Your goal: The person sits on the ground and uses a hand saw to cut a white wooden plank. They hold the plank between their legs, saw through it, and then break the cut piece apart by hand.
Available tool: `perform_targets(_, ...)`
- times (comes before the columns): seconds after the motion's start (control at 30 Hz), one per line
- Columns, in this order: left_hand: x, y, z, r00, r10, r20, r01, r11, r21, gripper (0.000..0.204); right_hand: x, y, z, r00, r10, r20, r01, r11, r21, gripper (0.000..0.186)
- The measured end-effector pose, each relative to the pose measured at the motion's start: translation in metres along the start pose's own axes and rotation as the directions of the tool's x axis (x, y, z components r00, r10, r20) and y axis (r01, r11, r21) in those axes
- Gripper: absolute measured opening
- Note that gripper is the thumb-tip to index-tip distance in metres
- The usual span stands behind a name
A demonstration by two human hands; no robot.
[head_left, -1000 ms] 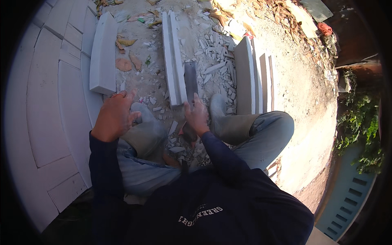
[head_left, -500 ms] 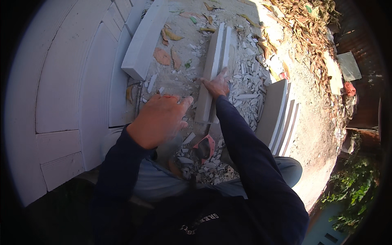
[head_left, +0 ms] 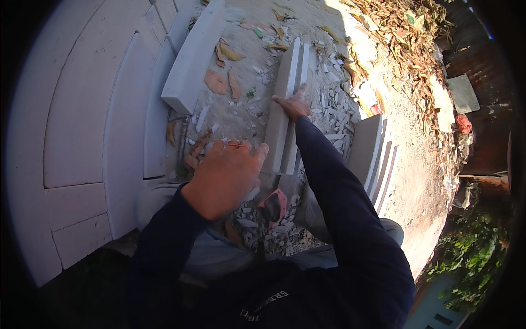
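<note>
Two long, narrow pale-grey blocks [head_left: 281, 118] lie side by side on the ground in front of me, a slot between them. My right hand [head_left: 296, 104] grips across their upper part, thumb at the left side and fingers toward the right. Left of their near end hovers my left hand [head_left: 227, 175], fingers curled and slightly blurred. An orange band [head_left: 239, 145] shows at its fingers; whatever the palm holds, if anything, is hidden. Just below the blocks' near end is a pinkish-red curved object [head_left: 282, 205] with a dark middle, its kind unclear.
A wall of large pale blocks [head_left: 76, 131] rises on the left, with a loose long block [head_left: 194, 60] beside it. Several thin slabs [head_left: 367, 145] stand at the right. Broken chips [head_left: 329, 104] cover the ground; dry leaves [head_left: 411, 44] are heaped at far right.
My left hand has shifted right and slightly down, closer to the blocks' near end. My right hand stays on the blocks. The whole view has shifted slightly.
</note>
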State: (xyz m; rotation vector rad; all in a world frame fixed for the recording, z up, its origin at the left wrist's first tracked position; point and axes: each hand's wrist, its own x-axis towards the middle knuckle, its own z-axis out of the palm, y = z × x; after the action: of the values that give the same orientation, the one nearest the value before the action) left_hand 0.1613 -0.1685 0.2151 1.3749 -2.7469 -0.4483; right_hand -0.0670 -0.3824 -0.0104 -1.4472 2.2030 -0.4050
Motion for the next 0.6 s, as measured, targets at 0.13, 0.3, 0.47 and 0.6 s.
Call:
perform_targets(0.13,-0.002,-0.002,0.002,0.998,-0.015,-0.068,0.015,1.000,-0.011,0.052,0.005,-0.002,-0.005,0.994,-0.034,0.100,0.024,0.995,0.094,0.123)
perform_targets(0.3,0.000,-0.006,0.005,0.997,-0.061,-0.051,0.063,0.997,0.050,0.039,0.008,0.027,-0.001,0.999,-0.022,-0.027,0.025,0.991,0.132,0.122)
perform_targets(0.47,-0.001,-0.002,0.002,0.992,-0.076,-0.097,0.076,0.997,-0.003,0.031,-0.003,0.063,-0.037,0.999,-0.039,-0.029,0.047,0.934,0.353,0.117)
perform_targets(0.6,0.001,0.001,0.005,0.994,-0.042,-0.100,0.043,0.999,0.013,0.031,-0.033,0.066,-0.102,1.000,0.019,0.018,-0.026,0.877,0.480,0.087)
